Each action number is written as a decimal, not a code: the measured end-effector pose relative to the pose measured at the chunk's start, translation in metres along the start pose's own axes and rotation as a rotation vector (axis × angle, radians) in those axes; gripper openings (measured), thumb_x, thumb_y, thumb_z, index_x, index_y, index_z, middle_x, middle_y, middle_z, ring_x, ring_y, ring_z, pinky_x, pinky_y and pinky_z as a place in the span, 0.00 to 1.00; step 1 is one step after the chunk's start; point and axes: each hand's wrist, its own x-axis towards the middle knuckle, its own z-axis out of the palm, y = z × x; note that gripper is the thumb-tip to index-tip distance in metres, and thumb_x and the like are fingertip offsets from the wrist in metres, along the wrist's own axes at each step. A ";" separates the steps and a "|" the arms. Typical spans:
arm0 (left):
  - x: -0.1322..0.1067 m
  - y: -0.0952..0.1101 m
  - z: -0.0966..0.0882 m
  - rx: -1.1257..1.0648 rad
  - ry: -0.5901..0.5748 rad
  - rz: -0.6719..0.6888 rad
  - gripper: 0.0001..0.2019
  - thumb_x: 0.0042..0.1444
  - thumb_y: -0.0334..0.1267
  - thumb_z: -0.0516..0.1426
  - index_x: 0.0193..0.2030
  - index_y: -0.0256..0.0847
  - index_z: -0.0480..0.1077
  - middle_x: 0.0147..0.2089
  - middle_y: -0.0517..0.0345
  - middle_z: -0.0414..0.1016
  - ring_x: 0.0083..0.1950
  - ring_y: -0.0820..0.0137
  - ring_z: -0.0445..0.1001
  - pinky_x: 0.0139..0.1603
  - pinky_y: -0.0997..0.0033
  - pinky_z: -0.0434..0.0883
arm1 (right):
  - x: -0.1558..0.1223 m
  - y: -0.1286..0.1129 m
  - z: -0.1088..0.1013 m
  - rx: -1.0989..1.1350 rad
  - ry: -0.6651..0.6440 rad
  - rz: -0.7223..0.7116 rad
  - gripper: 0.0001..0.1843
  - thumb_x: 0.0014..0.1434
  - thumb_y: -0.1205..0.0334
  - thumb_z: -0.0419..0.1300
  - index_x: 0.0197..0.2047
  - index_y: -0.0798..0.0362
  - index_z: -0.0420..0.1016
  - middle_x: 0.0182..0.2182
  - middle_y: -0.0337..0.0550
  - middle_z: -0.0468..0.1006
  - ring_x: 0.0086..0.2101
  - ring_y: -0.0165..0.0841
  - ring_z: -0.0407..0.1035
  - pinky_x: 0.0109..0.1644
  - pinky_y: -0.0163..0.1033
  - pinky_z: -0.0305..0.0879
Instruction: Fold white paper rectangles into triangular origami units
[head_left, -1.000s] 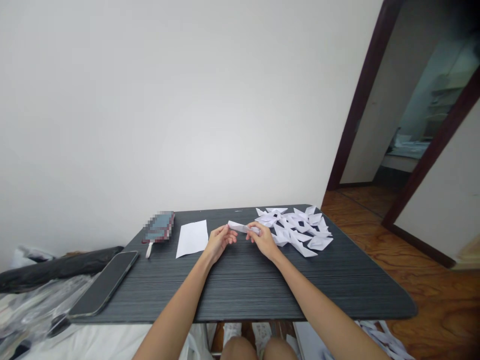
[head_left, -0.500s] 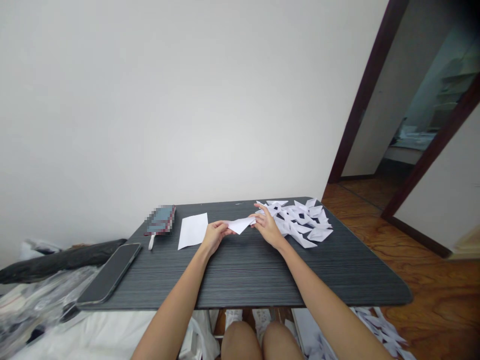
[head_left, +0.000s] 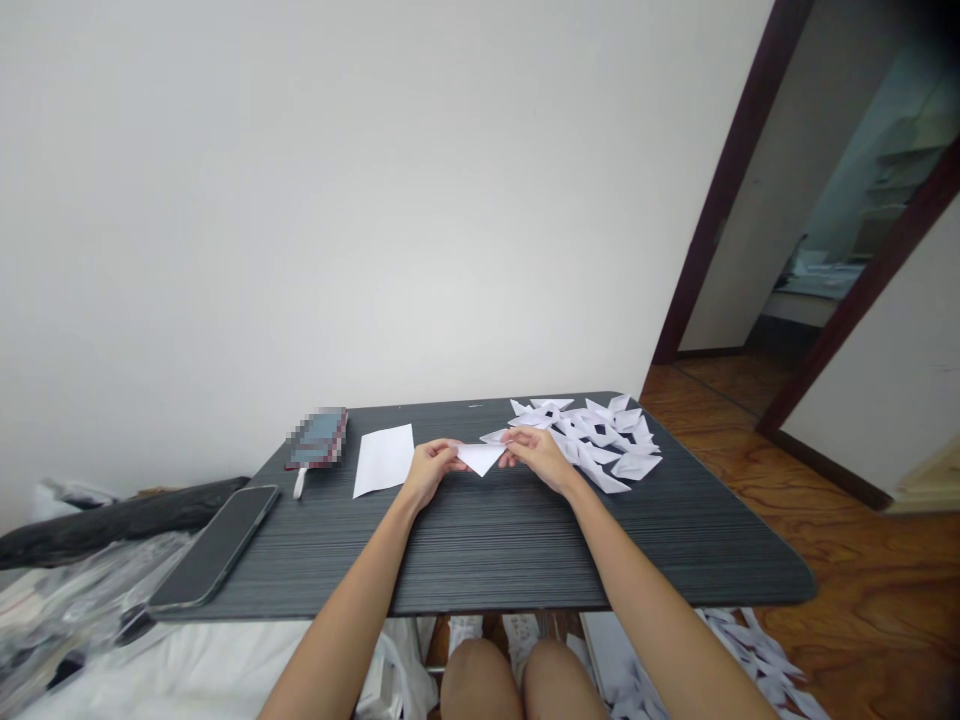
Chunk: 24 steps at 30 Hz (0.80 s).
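Observation:
My left hand (head_left: 429, 467) and my right hand (head_left: 541, 455) pinch the two upper corners of a folded white paper triangle (head_left: 481, 457), held just above the dark striped table (head_left: 487, 545) with its point hanging down toward me. Both hands are closed on the paper. To the right of my right hand lies a heap of several folded white paper boats (head_left: 600, 440). A flat white sheet (head_left: 384, 458) rests on the table just left of my left hand.
A black phone (head_left: 216, 545) lies near the table's left edge. A small booklet (head_left: 318, 437) with a white pen (head_left: 300, 484) sits behind it. Loose paper pieces (head_left: 750, 660) litter the wooden floor on the right. A doorway (head_left: 847, 230) opens at right.
The paper, first a narrow folded strip between my hands, now hangs as a flat triangle. My right hand went out toward the boat heap and came back beside the left.

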 end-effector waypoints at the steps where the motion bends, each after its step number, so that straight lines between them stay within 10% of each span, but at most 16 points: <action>1: -0.001 0.000 0.000 0.023 -0.018 0.021 0.09 0.45 0.33 0.54 0.34 0.30 0.68 0.25 0.55 0.73 0.24 0.73 0.72 0.28 0.76 0.69 | 0.000 0.000 0.000 -0.017 0.011 0.023 0.05 0.46 0.65 0.56 0.30 0.56 0.67 0.17 0.36 0.72 0.18 0.25 0.67 0.21 0.29 0.57; 6: -0.005 0.002 0.002 0.095 -0.085 0.100 0.07 0.46 0.34 0.54 0.33 0.33 0.65 0.20 0.58 0.71 0.24 0.70 0.73 0.28 0.72 0.69 | 0.001 0.001 0.000 -0.076 0.058 0.062 0.02 0.43 0.68 0.55 0.25 0.58 0.67 0.15 0.36 0.71 0.14 0.23 0.62 0.15 0.26 0.48; 16: -0.007 0.009 0.005 -0.087 -0.030 0.104 0.12 0.42 0.35 0.59 0.34 0.30 0.67 0.30 0.49 0.75 0.36 0.65 0.74 0.41 0.67 0.68 | -0.002 -0.011 0.003 0.247 0.065 0.018 0.11 0.42 0.65 0.61 0.32 0.57 0.70 0.25 0.43 0.76 0.27 0.29 0.70 0.30 0.31 0.62; 24: -0.004 0.005 0.002 0.210 0.151 0.199 0.13 0.43 0.41 0.58 0.31 0.32 0.69 0.27 0.52 0.73 0.31 0.68 0.72 0.25 0.75 0.66 | 0.006 0.004 0.004 -0.087 0.302 -0.017 0.12 0.39 0.57 0.62 0.25 0.57 0.69 0.17 0.38 0.70 0.16 0.26 0.62 0.19 0.32 0.56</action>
